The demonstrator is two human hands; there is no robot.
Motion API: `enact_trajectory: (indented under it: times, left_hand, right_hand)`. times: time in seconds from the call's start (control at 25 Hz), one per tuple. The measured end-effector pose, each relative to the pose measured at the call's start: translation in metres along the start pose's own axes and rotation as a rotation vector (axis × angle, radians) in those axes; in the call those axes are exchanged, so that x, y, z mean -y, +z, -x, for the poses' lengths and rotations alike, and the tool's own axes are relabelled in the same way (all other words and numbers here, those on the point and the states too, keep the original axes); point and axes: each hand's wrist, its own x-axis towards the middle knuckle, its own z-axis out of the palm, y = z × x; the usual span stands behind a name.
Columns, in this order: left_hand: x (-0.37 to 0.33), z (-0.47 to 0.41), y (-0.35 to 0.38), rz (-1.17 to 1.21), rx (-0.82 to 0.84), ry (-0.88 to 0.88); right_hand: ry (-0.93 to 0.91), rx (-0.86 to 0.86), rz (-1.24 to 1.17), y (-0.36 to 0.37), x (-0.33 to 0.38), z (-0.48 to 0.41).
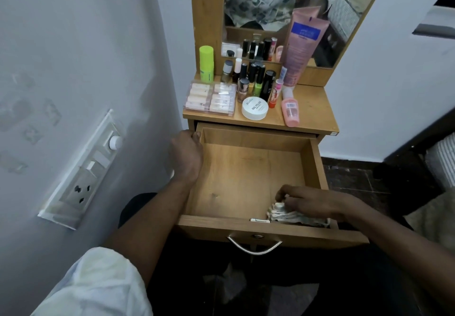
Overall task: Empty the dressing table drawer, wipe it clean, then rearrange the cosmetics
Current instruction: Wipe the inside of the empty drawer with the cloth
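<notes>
View from the head camera. The drawer (246, 180) stood pulled fully out at centre frame, its handle (254, 245) toward the lower edge. Emptying appeared nearly done: the wooden floor lay bare except for a pale bundle (283, 213) in the lower right corner. Whether that was a cloth or a pack of swabs could not be told, so it was unclear if wiping had begun. Rearranging was not yet done.

Your left hand (186, 153) gripped the drawer's left wall near its back, fingers curled over the edge. Your right hand (305, 200) rested on the bundle with fingers bent down, seemingly pinching it.

The cosmetics (246, 86) stood crowded on the desk (312, 108) above the drawer: a clear box (210, 97) at the left, a white jar (254, 108) in front, small bottles upright behind them, and a pink tube (301, 42) leaning against the mirror (270, 0). The drawer floor looked light, grained and mostly unmarked, with a faint smudge left of centre.
</notes>
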Motion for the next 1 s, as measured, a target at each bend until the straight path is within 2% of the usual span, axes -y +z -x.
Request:
enact_trajectory:
  times: [0.08, 0.16, 0.28, 0.36, 0.48, 0.56, 0.64, 0.72, 0.92, 1.0]
  left_hand:
    - [0.002, 0.000, 0.000, 0.008, -0.005, -0.006]
    - [0.004, 0.001, -0.001, 0.004, 0.000, -0.009]
    - [0.004, 0.002, -0.003, 0.005, 0.021, 0.012]
    - [-0.001, 0.003, -0.004, -0.005, 0.030, 0.015]
    - [-0.004, 0.002, -0.005, 0.012, 0.034, -0.018]
    - [-0.004, 0.002, -0.004, 0.030, 0.031, -0.027]
    - [-0.003, 0.001, -0.004, 0.034, 0.019, -0.028]
    - [-0.001, 0.002, -0.004, 0.029, 0.016, -0.024]
    - [0.004, 0.003, -0.005, 0.012, 0.025, -0.005]
    - [0.003, 0.002, -0.004, -0.005, 0.017, 0.008]
  right_hand:
    - [-0.021, -0.052, 0.039, 0.013, 0.026, -0.009]
    - [-0.119, -0.107, -0.070, 0.030, 0.082, -0.028]
    - [-0.225, -0.061, -0.094, 0.044, 0.149, -0.047]
    - [-0.188, -0.068, -0.019, 0.035, 0.138, -0.044]
    - [-0.024, -0.091, 0.065, 0.022, 0.063, -0.022]
    - [0.118, -0.148, 0.027, 0.019, 0.024, -0.006]
    - [0.167, -0.234, -0.022, 0.022, 0.018, -0.006]
    - [0.123, -0.246, -0.035, 0.028, 0.048, -0.016]
    - [-0.187, -0.122, -0.012, 0.041, 0.158, -0.042]
    - [-0.207, -0.085, 0.086, 0.040, 0.156, -0.040]
